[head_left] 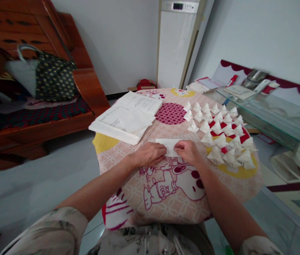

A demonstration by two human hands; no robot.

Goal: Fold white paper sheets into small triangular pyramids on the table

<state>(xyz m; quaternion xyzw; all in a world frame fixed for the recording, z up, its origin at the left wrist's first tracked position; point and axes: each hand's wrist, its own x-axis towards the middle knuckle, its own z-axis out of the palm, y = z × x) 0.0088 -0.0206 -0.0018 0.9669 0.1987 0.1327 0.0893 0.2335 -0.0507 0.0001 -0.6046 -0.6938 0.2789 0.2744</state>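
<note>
A small folded piece of white paper [171,142] lies on the cloth-covered round table in front of me. My left hand [151,154] holds its left end, fingers bent and pressed down on it. At the other end, my right hand [188,151] pinches the paper between thumb and fingers. Several folded paper pieces with pointed tips [221,141] stand in rows to the right of my hands. Beyond my left hand lies an open stack of printed sheets [123,120].
A patterned tablecloth [176,212] covers the table. To the right is a glass shelf [274,113] carrying cups and papers. A wooden bench [86,83] with a dark patterned bag [55,78] stands left. A white upright air conditioner [175,46] stands behind.
</note>
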